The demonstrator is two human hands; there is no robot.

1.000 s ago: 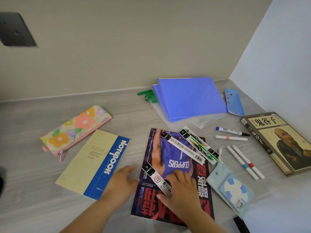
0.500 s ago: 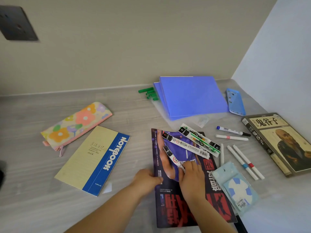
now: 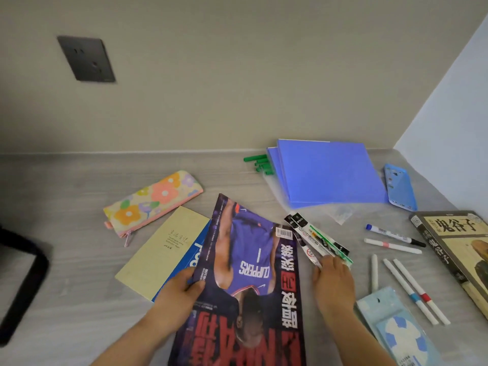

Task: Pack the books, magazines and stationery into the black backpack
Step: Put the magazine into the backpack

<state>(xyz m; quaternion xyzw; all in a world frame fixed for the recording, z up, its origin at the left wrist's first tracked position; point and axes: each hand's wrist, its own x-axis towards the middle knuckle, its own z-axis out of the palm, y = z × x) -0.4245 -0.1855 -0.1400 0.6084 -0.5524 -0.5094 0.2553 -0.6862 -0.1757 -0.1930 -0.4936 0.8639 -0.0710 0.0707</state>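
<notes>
Both forearms are bare up to the frame edge. The left hand (image 3: 182, 291) and right hand (image 3: 334, 281) are bare too.

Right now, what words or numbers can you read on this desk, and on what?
"CLIPPERS" and "1": jersey on the magazine, upside down.
"鬼谷子": cover and spine of the book.
Handwriting on the notebook: too small; its blue title is mostly covered.
Print on the refill packs and the magazine's small print: unreadable.

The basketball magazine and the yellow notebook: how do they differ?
The magazine is dark, glossy and larger; the notebook is pale yellow with a blue edge. The left hand grips the magazine, which overlaps the notebook lying on the desk. Both are thin softcovers.
</notes>
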